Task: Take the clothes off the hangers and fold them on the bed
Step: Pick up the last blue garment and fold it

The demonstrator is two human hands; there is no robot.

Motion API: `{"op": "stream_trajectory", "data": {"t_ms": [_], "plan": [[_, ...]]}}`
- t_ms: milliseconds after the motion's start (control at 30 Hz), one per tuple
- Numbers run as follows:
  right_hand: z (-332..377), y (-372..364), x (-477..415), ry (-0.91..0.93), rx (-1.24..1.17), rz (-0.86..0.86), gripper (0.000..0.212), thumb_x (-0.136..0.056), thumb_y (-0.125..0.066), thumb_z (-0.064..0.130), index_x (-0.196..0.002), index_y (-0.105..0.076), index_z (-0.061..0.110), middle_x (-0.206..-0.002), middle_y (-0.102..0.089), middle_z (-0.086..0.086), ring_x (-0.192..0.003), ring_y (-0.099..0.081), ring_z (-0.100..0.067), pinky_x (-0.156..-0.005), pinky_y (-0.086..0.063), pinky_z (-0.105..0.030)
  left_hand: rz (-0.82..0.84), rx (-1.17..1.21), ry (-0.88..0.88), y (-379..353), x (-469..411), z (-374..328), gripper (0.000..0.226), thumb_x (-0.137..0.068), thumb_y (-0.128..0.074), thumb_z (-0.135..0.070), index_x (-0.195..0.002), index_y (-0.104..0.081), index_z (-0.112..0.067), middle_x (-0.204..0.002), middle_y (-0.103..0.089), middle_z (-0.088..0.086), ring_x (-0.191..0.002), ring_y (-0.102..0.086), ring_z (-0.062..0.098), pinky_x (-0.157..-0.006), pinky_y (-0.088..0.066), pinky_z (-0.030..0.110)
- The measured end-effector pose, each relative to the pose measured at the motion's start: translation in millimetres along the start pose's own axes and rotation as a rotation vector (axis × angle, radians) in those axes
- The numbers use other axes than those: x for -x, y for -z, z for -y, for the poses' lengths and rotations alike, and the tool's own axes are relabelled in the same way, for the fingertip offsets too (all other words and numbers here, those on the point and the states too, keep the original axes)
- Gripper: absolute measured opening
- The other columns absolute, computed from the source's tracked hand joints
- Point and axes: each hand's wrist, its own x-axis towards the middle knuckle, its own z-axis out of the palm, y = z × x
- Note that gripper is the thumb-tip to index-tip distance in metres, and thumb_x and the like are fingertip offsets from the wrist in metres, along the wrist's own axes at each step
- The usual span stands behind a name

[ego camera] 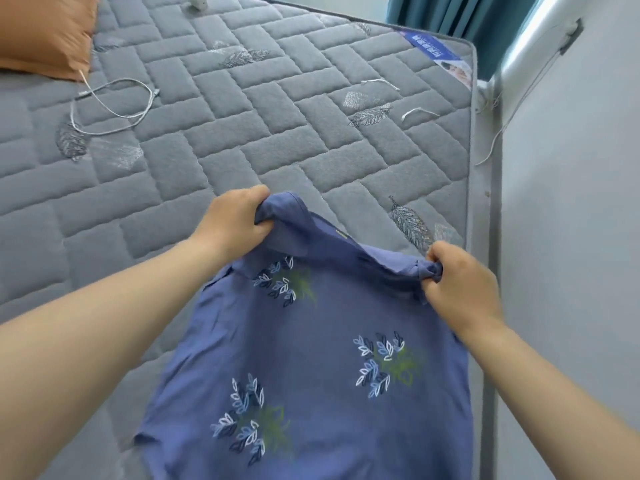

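**Two hands hold a blue leaf-print shirt by its shoulders over a grey quilted mattress.**

On my remote feed, the left hand has its fingers curled round one bunched shoulder and the right hand pinches the other. The shirt is spread between them, its hem cut off by the frame. The collar tag is too small to read. I cannot make out the white writing on the mattress's blue corner label. A grey cable lies beside an orange pillow.

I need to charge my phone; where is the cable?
In the head view, the grey cable lies looped on the mattress at upper left, just beside the orange pillow.
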Motion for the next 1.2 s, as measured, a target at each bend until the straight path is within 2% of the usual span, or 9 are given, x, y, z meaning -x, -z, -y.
{"op": "stream_trajectory", "data": {"t_ms": [167, 400, 567, 667, 767, 867, 933, 1067, 1200], "plan": [[21.1, 17.9, 129.0, -0.106, 0.017, 0.033, 0.027, -0.064, -0.063, -0.005, -0.068, -0.045, 0.014, -0.064, -0.054, -0.004, -0.06, -0.048, -0.035, -0.049, -0.03, -0.033, 0.075, 0.036, -0.1, 24.5, 121.8, -9.3, 0.015, -0.07, -0.055, -0.015, -0.068, -0.041, -0.009, -0.062, -0.053, 0.015, -0.056, -0.044, 0.031, -0.053, -0.026, 0.032], [26.6, -26.5, 279.2, -0.126, 0.2, 0.483, 0.029, -0.082, -0.059, 0.005, -0.069, -0.036, 0.016, -0.071, -0.054, -0.009, -0.069, -0.052, -0.034, -0.056, -0.032, -0.039, 0.481, -0.21, 0.029, -30.9, 291.2, 12.8, 0.01, -0.075, -0.058, 0.003, -0.082, -0.057, -0.004, -0.089, -0.054, 0.014, -0.082, -0.051, 0.033, -0.061, -0.038, 0.041], [22.6, -47.6, 308.0, -0.074, 0.236, 0.56, 0.033, -0.059, -0.068, -0.007, -0.062, -0.041, 0.013, -0.063, -0.049, -0.008, -0.055, -0.048, -0.033, -0.049, -0.028, -0.035, 0.42, -0.257, -0.046, -49.3, 326.0, 37.6, 0.038, -0.038, -0.072, 0.021, -0.055, -0.049, -0.003, -0.059, -0.048, 0.015, -0.046, -0.048, 0.031, -0.043, -0.025, 0.03], [16.5, -47.1, 309.5, -0.003, 0.283, 0.649, 0.013, -0.074, -0.061, 0.015, -0.085, -0.054, 0.015, -0.083, -0.055, -0.001, -0.079, -0.055, -0.028, -0.063, -0.035, -0.036, 0.476, -0.233, -0.183, -48.1, 331.2, 38.2, 0.043, -0.027, -0.071, 0.021, -0.053, -0.05, -0.006, -0.057, -0.048, 0.011, -0.043, -0.049, 0.029, -0.038, -0.029, 0.027], [19.1, -42.7, 306.0, 0.088, 0.248, 0.792, 0.022, -0.079, -0.053, 0.035, -0.098, -0.054, 0.024, -0.093, -0.056, 0.006, -0.093, -0.056, -0.018, -0.074, -0.04, -0.031, 0.58, -0.251, -0.257, -49.0, 338.9, 30.5, 0.038, -0.036, -0.073, 0.013, -0.059, -0.055, -0.012, -0.064, -0.053, 0.006, -0.052, -0.055, 0.028, -0.041, -0.039, 0.029], [29.9, -38.7, 298.6, 0.057, 0.181, 0.846, 0.023, -0.081, -0.053, 0.048, -0.09, -0.057, 0.028, -0.087, -0.058, 0.009, -0.09, -0.059, -0.015, -0.069, -0.042, -0.029, 0.757, -0.46, -0.076, -46.1, 341.5, 26.2, 0.018, -0.072, -0.057, -0.014, -0.087, -0.057, -0.024, -0.097, -0.051, -0.002, -0.093, -0.056, 0.022, -0.065, -0.031, 0.03], [36.8, -37.4, 289.5, 0.041, 0.183, 0.837, 0.026, -0.084, -0.051, 0.053, -0.082, -0.056, 0.028, -0.081, -0.058, 0.009, -0.088, -0.059, -0.012, -0.067, -0.041, -0.028, 0.798, -0.417, 0.077, -39.5, 338.8, 22.7, 0.009, -0.076, -0.051, -0.023, -0.084, -0.054, -0.027, -0.098, -0.052, -0.004, -0.098, -0.055, 0.021, -0.069, -0.032, 0.03], [53.8, -40.4, 261.0, 0.059, 0.138, 0.75, 0.022, -0.091, -0.047, 0.037, -0.089, -0.062, 0.021, -0.085, -0.061, 0.008, -0.084, -0.055, -0.014, -0.064, -0.038, -0.028, 0.459, -0.08, 0.381, -35.7, 331.1, 22.2, 0.01, -0.079, -0.06, -0.025, -0.079, -0.051, -0.02, -0.087, -0.051, 0.0, -0.093, -0.054, 0.026, -0.071, -0.037, 0.032], [85.6, -55.6, 222.1, 0.024, 0.019, 0.673, 0.018, -0.092, -0.047, 0.024, -0.101, -0.062, 0.019, -0.091, -0.062, 0.004, -0.086, -0.057, -0.018, -0.07, -0.043, -0.03, 0.238, -0.039, 0.666, -39.4, 316.9, 33.1, 0.048, -0.077, -0.073, -0.036, -0.111, -0.055, -0.006, -0.112, -0.053, 0.014, -0.111, -0.046, 0.035, -0.095, -0.037, 0.039]]}}
